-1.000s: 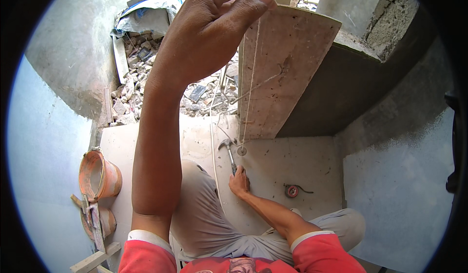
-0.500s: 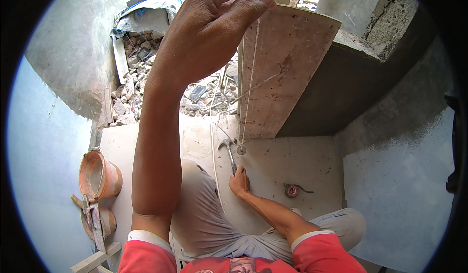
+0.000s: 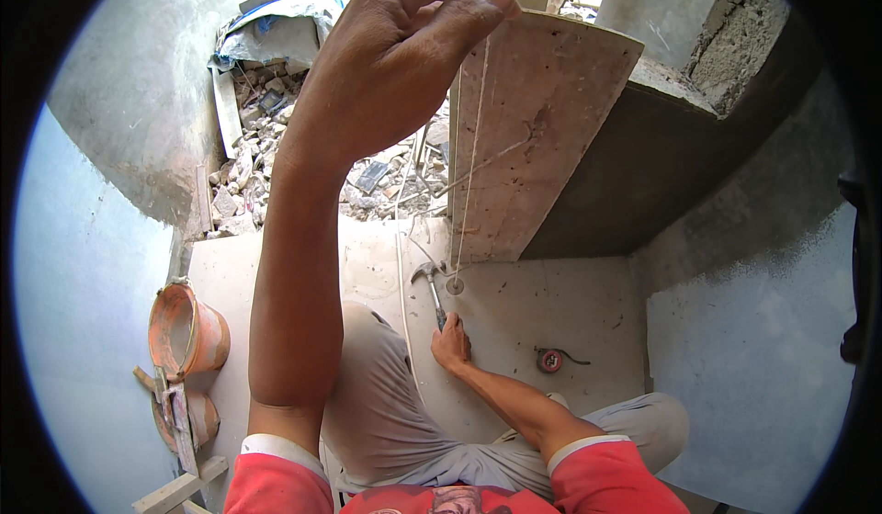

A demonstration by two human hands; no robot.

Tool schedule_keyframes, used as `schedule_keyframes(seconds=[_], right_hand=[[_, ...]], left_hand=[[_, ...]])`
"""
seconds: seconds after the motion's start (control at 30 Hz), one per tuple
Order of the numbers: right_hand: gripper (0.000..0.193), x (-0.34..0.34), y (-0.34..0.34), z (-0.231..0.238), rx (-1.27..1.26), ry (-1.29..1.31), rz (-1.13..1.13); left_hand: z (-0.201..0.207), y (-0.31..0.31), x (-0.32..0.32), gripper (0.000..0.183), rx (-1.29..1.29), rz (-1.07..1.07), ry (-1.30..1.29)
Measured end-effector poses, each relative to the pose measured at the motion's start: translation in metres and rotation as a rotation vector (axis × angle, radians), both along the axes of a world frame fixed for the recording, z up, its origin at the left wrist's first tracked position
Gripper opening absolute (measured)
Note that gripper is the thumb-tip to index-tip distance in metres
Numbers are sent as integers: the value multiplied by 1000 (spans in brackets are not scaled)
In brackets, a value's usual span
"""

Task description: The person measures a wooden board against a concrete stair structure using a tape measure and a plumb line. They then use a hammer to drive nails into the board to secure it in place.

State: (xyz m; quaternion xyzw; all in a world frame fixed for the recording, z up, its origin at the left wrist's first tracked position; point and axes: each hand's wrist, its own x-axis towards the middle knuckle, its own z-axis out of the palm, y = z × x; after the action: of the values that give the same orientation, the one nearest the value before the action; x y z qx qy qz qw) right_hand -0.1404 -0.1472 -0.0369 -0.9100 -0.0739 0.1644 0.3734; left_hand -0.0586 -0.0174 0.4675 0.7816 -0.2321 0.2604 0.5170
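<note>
Raised high in front of me, my left hand (image 3: 395,64) pinches a thin white string (image 3: 473,151) between thumb and fingers. The string drops along the face of an upright board (image 3: 542,137). At its lower end a small round metal weight (image 3: 455,286), like a plumb bob, hangs at or just above the floor; I cannot tell whether it touches. My right hand (image 3: 451,344) is low, closed around the dark grip of a claw hammer (image 3: 432,284). The hammer's head lies close to the left of the weight.
A tape measure (image 3: 549,360) lies on the floor (image 3: 588,303) right of my right hand. An orange bucket (image 3: 213,339) and wooden-handled tools (image 3: 181,422) stand at left. A pale cable (image 3: 401,284) runs past my knee. Rubble (image 3: 377,179) lies beyond the floor's edge.
</note>
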Motion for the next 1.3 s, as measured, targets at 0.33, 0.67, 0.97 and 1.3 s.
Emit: schedule_keyframes(seconds=[0.33, 0.67, 0.97, 1.3], right_hand=[[44, 0, 0, -2, 0, 4, -17], [45, 0, 0, -1, 4, 1, -5], [46, 1, 0, 1, -5, 21, -1], [45, 0, 0, -1, -1, 12, -2]], left_hand=[[1, -2, -1, 28, -6, -10, -5], [-4, 3, 10, 28, -21, -23, -12], [-2, 1, 1, 28, 2, 2, -7], [1, 0, 0, 27, 0, -3, 4]])
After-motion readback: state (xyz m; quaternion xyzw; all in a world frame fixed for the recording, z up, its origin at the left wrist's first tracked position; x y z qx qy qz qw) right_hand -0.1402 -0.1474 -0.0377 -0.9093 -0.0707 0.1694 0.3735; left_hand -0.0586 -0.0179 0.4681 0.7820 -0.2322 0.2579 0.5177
